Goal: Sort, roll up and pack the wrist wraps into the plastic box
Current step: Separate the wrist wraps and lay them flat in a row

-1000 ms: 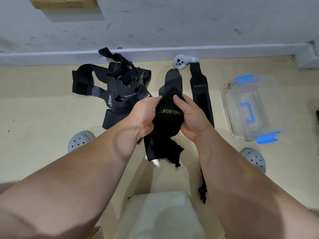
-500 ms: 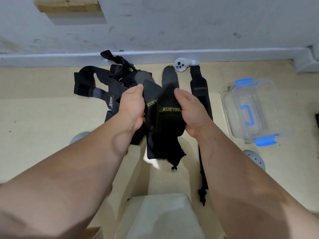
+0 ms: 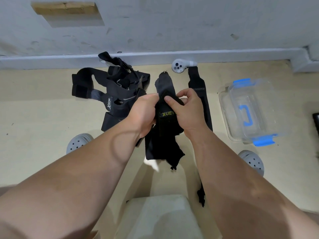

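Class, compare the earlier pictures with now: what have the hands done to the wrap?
Left hand and right hand, spread apart half a second ago, closed together; only one yellow label shows, and the right fingers curl over the wrap. Both still grip it. Pile, box, flat strap unmoved.

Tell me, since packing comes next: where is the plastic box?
Head view, right side: the plastic box sits on the floor, right of the flat wrist wrap.

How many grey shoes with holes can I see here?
2. One grey shoe beside the left forearm, the other shoe beside the right forearm, near the plastic box; arms overlap both.
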